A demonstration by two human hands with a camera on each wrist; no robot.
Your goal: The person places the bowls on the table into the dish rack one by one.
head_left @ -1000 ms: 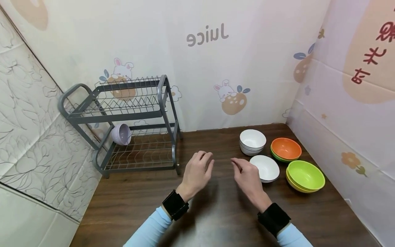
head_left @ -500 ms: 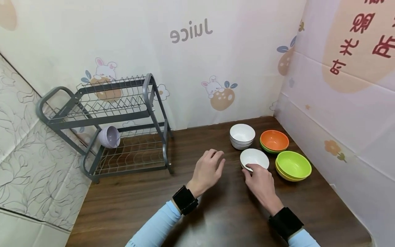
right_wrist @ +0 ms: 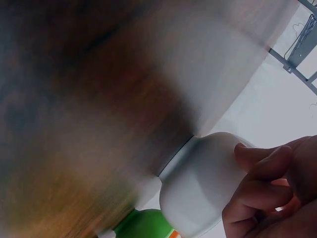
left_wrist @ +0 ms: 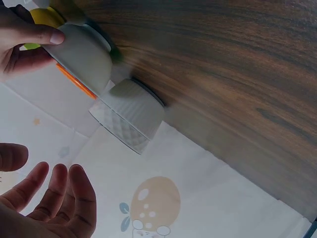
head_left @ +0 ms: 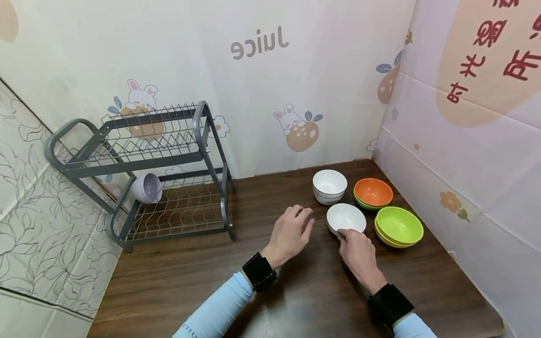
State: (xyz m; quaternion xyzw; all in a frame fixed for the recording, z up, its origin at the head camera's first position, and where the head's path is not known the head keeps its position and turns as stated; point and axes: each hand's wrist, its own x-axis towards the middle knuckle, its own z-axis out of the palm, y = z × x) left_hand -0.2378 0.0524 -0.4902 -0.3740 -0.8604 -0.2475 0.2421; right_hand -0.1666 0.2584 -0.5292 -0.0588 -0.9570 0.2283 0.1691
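Observation:
On the table's right half, a white bowl [head_left: 346,218] has its near rim pinched by my right hand [head_left: 359,253], the thumb against the outside wall in the right wrist view. To its left, my left hand [head_left: 290,233] hovers over the wood with loosely bent fingers and nothing in them. Behind that bowl stands a stack of white bowls [head_left: 329,185], its ribbed outside showing in the left wrist view. An orange bowl [head_left: 374,192] sits in a green one at the back right. A lime green bowl [head_left: 399,225] rests in a yellow one nearer me.
A grey two-tier dish rack [head_left: 139,164] occupies the left of the brown table [head_left: 181,281]. Stacked lilac bowls [head_left: 148,188] lean on their side at the lower tier's left end. Printed wall coverings [head_left: 262,117] border the back and right side.
My right hand has moved right from beside the white bowl and taken its near rim. The left hand has shifted a little to the right. The head view has turned right.

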